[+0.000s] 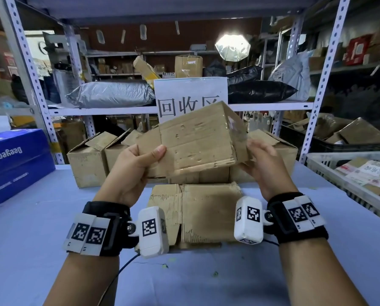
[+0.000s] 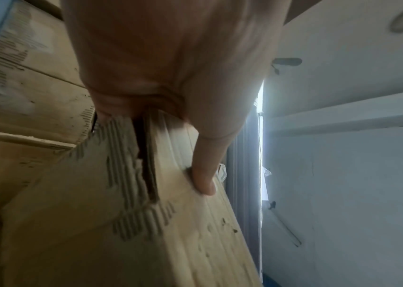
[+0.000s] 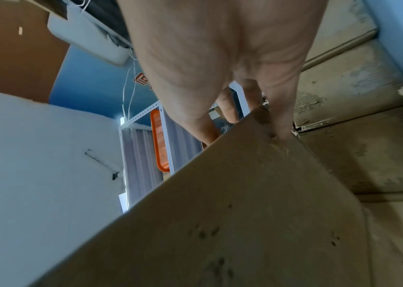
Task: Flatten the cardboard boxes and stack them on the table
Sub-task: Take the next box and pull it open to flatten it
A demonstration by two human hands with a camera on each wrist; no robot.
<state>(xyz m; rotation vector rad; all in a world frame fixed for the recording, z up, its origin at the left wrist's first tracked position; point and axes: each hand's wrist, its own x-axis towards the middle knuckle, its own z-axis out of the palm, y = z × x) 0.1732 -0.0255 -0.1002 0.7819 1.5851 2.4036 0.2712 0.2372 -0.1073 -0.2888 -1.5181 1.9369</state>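
I hold a worn brown cardboard box (image 1: 198, 138) in the air above the table, tilted, still box-shaped. My left hand (image 1: 138, 164) grips its left end, thumb on the near face (image 2: 203, 174), other fingers behind. My right hand (image 1: 259, 160) grips the right end, fingers around its edge (image 3: 276, 124). Below it a flattened cardboard box (image 1: 198, 213) lies on the blue table (image 1: 41, 217). Several unflattened boxes (image 1: 89, 160) stand in a row behind.
A blue printed carton (image 1: 12, 162) sits at the table's left. A white plastic crate (image 1: 350, 173) with parcels stands at the right. Metal shelving (image 1: 118, 110) with bags, parcels and a paper sign (image 1: 190, 93) rises behind the table.
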